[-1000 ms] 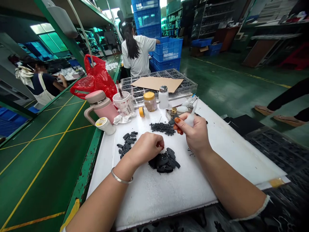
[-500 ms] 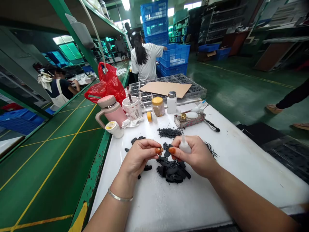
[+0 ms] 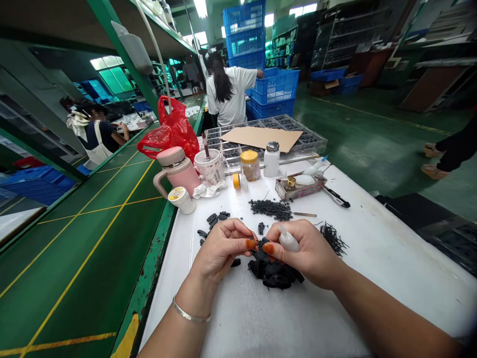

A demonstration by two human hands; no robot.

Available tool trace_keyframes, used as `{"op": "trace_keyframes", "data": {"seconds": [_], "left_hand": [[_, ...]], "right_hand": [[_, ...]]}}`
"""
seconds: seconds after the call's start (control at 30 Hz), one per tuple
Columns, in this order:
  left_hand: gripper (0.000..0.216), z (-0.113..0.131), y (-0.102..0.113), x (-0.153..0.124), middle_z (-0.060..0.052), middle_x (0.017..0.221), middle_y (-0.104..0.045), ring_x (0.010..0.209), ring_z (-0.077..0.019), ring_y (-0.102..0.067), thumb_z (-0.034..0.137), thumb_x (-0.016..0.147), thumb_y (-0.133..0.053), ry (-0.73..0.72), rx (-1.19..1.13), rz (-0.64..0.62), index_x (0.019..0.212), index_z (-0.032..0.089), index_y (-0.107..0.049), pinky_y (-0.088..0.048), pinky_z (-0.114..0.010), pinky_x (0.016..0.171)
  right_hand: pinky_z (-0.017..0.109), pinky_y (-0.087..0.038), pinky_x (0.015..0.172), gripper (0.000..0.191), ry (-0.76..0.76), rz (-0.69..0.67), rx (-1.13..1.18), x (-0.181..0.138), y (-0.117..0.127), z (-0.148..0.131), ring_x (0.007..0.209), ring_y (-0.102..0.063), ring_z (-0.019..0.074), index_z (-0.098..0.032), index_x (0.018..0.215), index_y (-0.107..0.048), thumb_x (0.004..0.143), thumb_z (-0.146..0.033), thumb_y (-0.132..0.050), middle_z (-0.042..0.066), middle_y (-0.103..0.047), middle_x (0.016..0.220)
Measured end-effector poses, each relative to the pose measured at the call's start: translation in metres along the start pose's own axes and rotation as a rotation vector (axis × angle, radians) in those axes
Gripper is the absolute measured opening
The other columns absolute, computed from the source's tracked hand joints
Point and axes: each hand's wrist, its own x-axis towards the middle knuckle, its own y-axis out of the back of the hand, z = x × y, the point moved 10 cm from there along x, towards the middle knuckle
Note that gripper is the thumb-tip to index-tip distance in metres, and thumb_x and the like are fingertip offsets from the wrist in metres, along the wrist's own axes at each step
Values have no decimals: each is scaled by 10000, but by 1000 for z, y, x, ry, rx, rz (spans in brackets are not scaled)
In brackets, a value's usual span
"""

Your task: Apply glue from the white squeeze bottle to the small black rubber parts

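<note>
Over the white worktop my left hand (image 3: 223,248) pinches thumb and fingers together; what sits between the tips is too small and dark to name. My right hand (image 3: 311,251) is closed around a small white squeeze bottle (image 3: 289,240), its nozzle pointing up and away. Both sets of fingertips nearly meet, with a dark part partly hidden between them. A pile of black moulded parts (image 3: 278,276) lies just below the fingers. One lone black part (image 3: 261,228) rests beyond them, and several more (image 3: 213,219) lie near my left hand.
Small black rings (image 3: 270,209) are heaped ahead, with thin black sticks (image 3: 333,239) to the right. A tool box (image 3: 303,189), pink mug (image 3: 182,171), jar (image 3: 250,166) and white bottle (image 3: 272,160) stand behind. A green conveyor (image 3: 85,258) runs left; people work farther off.
Both hands have come down slightly toward me, staying close together. A lone black part and a thin metal tool beside the rings now show. The whole view has shifted a little.
</note>
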Motion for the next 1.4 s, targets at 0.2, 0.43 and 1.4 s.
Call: {"op": "trace_keyframes", "data": {"seconds": [0.2,0.43,1.4], "left_hand": [[154,2,6,-2,-40,694,-695,587,-103,-638,110,599,-800,-11,-2,56,708,113,-691,-508,-153,532],[117,3,3,-3,-54,750,-721,590,-101,-642,118,634,-781,-4,29,47,713,122,-696,-502,-147,519],[183,-5,-4,0,-9,734,-655,626,-101,-618,88,572,-809,-12,-57,-25,672,138,-665,-493,-184,578]], "right_hand": [[209,-352,486,213,-15,13,30,1,1,0,521,-462,99,-152,676,-593,813,-311,-629,-7,-574,586],[206,-348,488,189,-16,10,42,0,2,1,524,-456,94,-155,673,-591,791,-284,-661,-14,-567,588],[211,-343,454,228,-102,-11,178,-1,-7,8,496,-459,101,-156,647,-587,772,-326,-671,-6,-569,560]]}}
